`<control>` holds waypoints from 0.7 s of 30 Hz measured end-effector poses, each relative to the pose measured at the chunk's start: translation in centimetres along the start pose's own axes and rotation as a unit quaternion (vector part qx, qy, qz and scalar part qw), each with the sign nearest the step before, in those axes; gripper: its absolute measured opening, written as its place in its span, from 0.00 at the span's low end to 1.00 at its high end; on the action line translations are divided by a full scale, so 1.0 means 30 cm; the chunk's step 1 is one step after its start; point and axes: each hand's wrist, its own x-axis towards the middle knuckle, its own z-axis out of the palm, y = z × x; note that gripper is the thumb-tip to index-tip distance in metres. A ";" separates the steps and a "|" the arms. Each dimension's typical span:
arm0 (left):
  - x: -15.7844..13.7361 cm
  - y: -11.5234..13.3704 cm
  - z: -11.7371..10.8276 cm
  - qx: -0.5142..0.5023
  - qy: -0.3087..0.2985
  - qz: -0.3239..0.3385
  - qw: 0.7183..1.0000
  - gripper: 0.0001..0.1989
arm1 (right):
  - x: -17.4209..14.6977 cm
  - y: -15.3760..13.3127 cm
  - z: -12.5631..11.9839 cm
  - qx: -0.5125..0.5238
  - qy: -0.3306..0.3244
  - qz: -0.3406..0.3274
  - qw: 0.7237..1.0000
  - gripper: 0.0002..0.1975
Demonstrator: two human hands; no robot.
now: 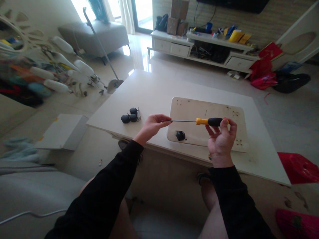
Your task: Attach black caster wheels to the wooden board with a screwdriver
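The screwdriver [201, 121] lies crosswise in front of the person, held in both hands, its tip end to the left and its handle to the right. Its shaft is thin, straight and grey, with a metallic look; the handle is much thicker, yellow where it meets the shaft, black along the grip, with a little yellow showing at the butt end. The very tip is hidden in the fingers. The left hand [152, 126] has thumb and fingertips pinched together on the tip end of the shaft. The right hand [221, 141] has its thumb and fingers clamped on the right end of the handle, leaving the yellow front and most of the black grip in sight. Seen from above, the screwdriver crosses in front of a board [194, 111] on the white table [149, 88]. The board is cream, with rounded corners; small dark holes sit in clusters at its far left, far right and near right corners. At its near left corner is a black caster [180, 135], just below the shaft in the view. Three more black wheels [133, 118] with metal fittings sit close together on the table, left of the board, beyond the left wrist.
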 end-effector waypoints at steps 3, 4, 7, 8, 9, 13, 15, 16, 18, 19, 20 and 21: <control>-0.001 0.001 -0.002 0.019 0.000 0.013 1.000 0.17 | 0.002 0.003 -0.003 -0.010 0.001 -0.004 1.000 0.28; -0.001 0.002 -0.002 0.029 -0.001 0.019 0.999 0.17 | 0.002 0.004 -0.003 -0.012 0.004 -0.003 1.000 0.28; -0.005 0.007 -0.001 0.050 -0.005 0.029 0.998 0.17 | 0.001 0.002 -0.001 -0.012 0.010 -0.004 1.000 0.29; -0.006 0.008 0.000 0.053 -0.006 0.029 0.998 0.17 | 0.001 0.000 0.001 -0.011 0.011 -0.006 1.000 0.28; -0.007 0.007 0.001 0.054 -0.007 0.029 0.998 0.17 | 0.000 -0.003 0.002 -0.009 0.012 -0.009 1.000 0.27; -0.007 -0.001 0.006 0.056 -0.008 0.027 0.998 0.18 | -0.001 -0.012 0.007 -0.005 0.007 -0.004 1.000 0.24; -0.006 -0.006 0.009 0.051 -0.010 0.026 0.998 0.18 | -0.001 -0.012 0.007 -0.004 0.006 -0.004 1.000 0.25; -0.005 -0.007 0.012 0.046 -0.012 0.026 0.999 0.19 | -0.001 -0.011 0.006 -0.004 0.007 -0.005 1.000 0.25; -0.004 -0.009 0.016 0.033 -0.019 0.023 0.999 0.19 | -0.001 -0.008 0.004 -0.005 0.010 -0.009 1.000 0.25; -0.004 -0.008 0.018 0.028 -0.022 0.022 0.999 0.19 | -0.001 -0.007 0.003 -0.005 0.012 -0.011 1.000 0.25; -0.004 -0.008 0.019 0.025 -0.025 0.021 0.999 0.20 | -0.001 -0.005 0.003 -0.005 0.014 -0.013 1.000 0.25; -0.004 -0.008 0.020 0.025 -0.026 0.019 0.999 0.21 | -0.001 -0.004 0.002 -0.006 0.014 -0.015 1.000 0.26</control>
